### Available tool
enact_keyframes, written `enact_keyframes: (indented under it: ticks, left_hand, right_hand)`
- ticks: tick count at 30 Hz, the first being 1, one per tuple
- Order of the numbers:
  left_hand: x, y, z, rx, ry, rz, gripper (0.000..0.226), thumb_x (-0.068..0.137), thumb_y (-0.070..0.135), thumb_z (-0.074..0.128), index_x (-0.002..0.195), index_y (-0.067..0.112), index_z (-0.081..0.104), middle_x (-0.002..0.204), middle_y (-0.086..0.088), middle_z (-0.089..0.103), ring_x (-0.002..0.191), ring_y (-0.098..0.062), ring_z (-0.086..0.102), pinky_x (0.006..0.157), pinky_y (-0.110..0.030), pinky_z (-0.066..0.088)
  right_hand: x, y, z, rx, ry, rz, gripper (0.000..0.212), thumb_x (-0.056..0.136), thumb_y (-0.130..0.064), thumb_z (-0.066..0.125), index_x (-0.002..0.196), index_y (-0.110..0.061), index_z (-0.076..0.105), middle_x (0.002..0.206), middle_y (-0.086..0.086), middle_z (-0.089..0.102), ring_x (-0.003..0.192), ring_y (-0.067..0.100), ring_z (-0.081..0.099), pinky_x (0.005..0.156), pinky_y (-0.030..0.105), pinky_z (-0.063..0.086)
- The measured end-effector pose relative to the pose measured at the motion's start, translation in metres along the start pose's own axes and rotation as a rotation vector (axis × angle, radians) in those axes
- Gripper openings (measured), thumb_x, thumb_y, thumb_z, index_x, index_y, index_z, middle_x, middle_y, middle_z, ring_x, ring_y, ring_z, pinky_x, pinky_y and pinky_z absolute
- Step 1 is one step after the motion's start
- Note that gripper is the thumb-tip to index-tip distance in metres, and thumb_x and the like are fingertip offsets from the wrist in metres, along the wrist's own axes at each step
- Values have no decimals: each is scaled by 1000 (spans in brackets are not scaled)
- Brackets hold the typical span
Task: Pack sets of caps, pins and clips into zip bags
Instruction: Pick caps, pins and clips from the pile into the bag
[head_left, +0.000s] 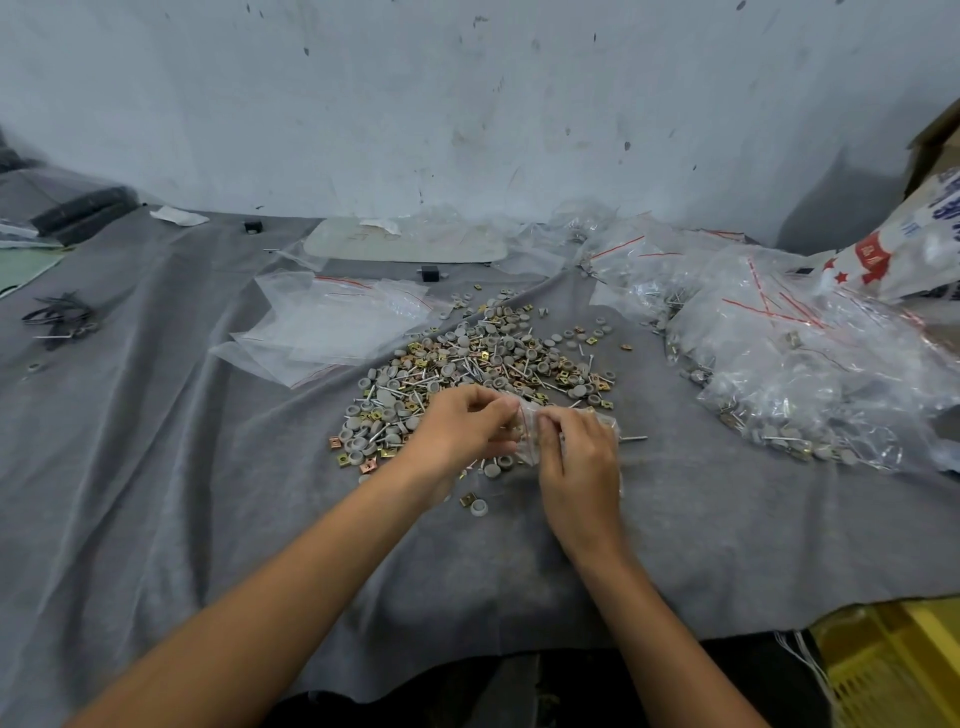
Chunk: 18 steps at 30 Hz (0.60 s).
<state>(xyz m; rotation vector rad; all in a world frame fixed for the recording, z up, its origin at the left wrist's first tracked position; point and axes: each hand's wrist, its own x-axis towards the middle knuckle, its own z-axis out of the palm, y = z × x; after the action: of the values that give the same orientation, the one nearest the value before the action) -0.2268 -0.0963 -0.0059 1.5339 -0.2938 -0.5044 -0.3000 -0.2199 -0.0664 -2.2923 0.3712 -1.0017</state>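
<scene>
Tabletop (182, 467) cloth spreads open to the left and near, ending at its near edge. Filled bags (779, 364) crowd the right. In the centre, the left grip (462, 426) and right grip (576, 467) both pinch a small clear, red-lined zip bag (525, 423) over the near side of the parts heap (483, 358).

Hands: left hand (457, 423) and right hand (576, 457) pinch small clear plastic zip bag (524, 415).
Pile: grey caps, metal pins, brass clips (483, 364) on grey cloth (208, 467).
Right: filled clear bags (779, 364).
</scene>
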Motion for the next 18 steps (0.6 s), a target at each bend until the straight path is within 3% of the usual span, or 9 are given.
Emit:
enact_keyframes:
  ticks: [5, 8, 11, 15, 18]
  left_hand:
    - [0, 5, 6, -7, -16, -6, 18, 103, 20, 58, 101, 2, 62, 94, -11, 68, 77, -20, 72, 61, -25, 60]
    - [2, 3, 3, 142, 13, 80, 17, 98, 22, 66, 101, 5, 70, 86, -7, 70, 63, -11, 67, 59, -24, 57]
    - [5, 2, -6, 316, 34, 169, 9, 96, 27, 69, 95, 23, 77, 72, 4, 72, 56, -7, 59, 54, -23, 51]
    - [12, 6, -30, 492, 122, 237, 14, 98, 26, 64, 91, 36, 72, 72, 9, 69, 67, -10, 66, 65, -32, 57]
    - [16, 5, -47, 727, 88, 248, 12, 98, 24, 64, 102, 34, 71, 88, 15, 67, 80, -4, 65, 72, -26, 50]
  right_hand:
    - [0, 0, -1, 7, -10, 7, 18, 106, -25, 52, 111, -20, 68, 106, -4, 65, 101, 12, 47, 80, 21, 30]
    - [2, 0, -1, 19, -1, 23, 19, 105, -23, 52, 112, -17, 69, 106, -2, 67, 102, 17, 51, 84, 25, 35]
    - [2, -1, -1, 21, 13, 30, 18, 105, -22, 53, 110, -16, 69, 105, -1, 67, 101, 19, 53, 84, 26, 35]
    - [2, -2, -2, 12, 39, 49, 17, 105, -20, 54, 107, -15, 70, 103, 0, 68, 99, 20, 52, 83, 26, 35]
    - [2, -1, -1, 15, 42, 47, 18, 104, -20, 54, 106, -14, 70, 101, 0, 68, 98, 21, 54, 84, 24, 33]
